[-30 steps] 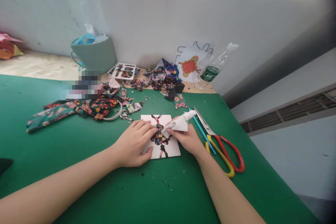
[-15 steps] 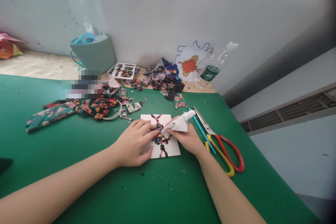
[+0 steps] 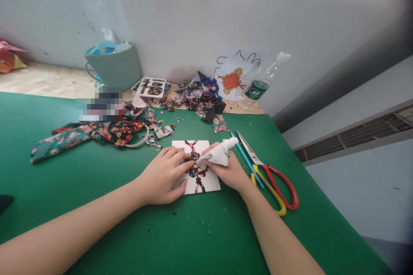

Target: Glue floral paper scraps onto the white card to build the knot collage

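Note:
A white card lies on the green tabletop, with a symmetrical figure of dark floral fabric pieces on it. My left hand rests palm down over the card's left side. Its fingers are stretched out, and the index fingertip touches the fabric in the middle. From the right, my right hand grips a white, crumpled, tissue-like wrapped tube. One end of the tube points down-left at the fabric; the narrow other end sticks out up-right. Its exact kind is unclear.
Scissors with red and yellow handles and a blue stick lie right of the card. Behind are fabric scraps, a tilted water bottle, a drawing, a green-grey bin and bunched floral cloth.
The white wrapped tube has shifted slightly left and down towards the middle of the fabric figure. My left hand keeps its place on the card.

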A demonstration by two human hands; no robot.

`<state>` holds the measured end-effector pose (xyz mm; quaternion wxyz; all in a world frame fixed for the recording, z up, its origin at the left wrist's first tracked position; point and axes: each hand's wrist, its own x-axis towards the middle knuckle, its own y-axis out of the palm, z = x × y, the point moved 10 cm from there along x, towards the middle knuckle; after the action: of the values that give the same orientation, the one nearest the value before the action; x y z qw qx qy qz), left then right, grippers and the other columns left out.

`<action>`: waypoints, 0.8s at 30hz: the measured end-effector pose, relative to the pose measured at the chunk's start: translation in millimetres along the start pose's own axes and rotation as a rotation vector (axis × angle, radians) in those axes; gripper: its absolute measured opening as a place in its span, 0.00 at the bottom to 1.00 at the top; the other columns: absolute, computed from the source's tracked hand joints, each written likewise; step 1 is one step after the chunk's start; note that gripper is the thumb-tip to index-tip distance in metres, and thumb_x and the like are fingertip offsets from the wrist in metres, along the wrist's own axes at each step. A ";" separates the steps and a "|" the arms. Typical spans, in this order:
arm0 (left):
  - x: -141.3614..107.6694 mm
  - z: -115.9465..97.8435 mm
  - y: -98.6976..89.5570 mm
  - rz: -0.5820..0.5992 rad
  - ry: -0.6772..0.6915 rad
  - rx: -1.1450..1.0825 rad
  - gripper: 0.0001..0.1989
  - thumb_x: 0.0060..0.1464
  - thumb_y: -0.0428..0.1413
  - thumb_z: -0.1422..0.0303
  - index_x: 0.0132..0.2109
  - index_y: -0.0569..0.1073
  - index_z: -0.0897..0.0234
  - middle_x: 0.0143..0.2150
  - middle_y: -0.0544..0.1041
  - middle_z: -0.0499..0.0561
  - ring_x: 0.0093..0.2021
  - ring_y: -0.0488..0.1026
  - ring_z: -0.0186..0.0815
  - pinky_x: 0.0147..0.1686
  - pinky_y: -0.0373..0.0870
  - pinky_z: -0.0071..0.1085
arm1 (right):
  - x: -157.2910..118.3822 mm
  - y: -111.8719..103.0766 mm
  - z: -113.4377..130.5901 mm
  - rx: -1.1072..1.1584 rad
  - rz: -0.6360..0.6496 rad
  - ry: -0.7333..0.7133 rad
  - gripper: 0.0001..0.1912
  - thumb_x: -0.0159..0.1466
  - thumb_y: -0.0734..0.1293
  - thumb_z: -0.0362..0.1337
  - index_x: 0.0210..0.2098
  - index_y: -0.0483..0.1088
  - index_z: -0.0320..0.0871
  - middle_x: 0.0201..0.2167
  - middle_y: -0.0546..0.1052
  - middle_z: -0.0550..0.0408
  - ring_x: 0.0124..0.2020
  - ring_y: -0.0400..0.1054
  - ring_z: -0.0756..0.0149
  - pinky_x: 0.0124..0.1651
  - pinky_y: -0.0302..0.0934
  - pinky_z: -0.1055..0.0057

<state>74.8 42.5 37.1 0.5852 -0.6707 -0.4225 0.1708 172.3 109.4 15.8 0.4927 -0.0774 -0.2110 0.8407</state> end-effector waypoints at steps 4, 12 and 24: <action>-0.3 0.5 1.0 0.011 -0.005 0.002 0.22 0.48 0.50 0.67 0.52 0.65 0.63 0.50 0.65 0.57 0.52 0.58 0.48 0.50 0.56 0.47 | 0.4 2.0 1.2 0.007 0.019 -0.007 0.05 0.56 0.64 0.37 0.32 0.68 0.44 0.31 0.73 0.54 0.35 0.68 0.63 0.41 0.62 0.67; 0.0 3.5 0.7 0.003 -0.021 -0.022 0.22 0.47 0.50 0.67 0.52 0.66 0.61 0.50 0.65 0.56 0.52 0.59 0.47 0.50 0.56 0.46 | 1.4 -5.1 -12.5 0.107 -0.070 0.057 0.08 0.53 0.67 0.39 0.31 0.68 0.42 0.31 0.73 0.54 0.36 0.68 0.62 0.41 0.62 0.66; -0.1 4.1 2.7 0.017 -0.026 -0.027 0.21 0.48 0.50 0.66 0.52 0.65 0.61 0.50 0.65 0.55 0.52 0.59 0.47 0.51 0.55 0.46 | 0.8 -3.1 -19.7 0.310 -0.085 0.116 0.07 0.51 0.68 0.36 0.29 0.67 0.42 0.29 0.73 0.56 0.32 0.67 0.65 0.39 0.62 0.67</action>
<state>72.8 45.2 33.5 0.5692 -0.6797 -0.4266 0.1790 181.0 116.9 -0.6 0.5454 -0.0395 -0.0531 0.8356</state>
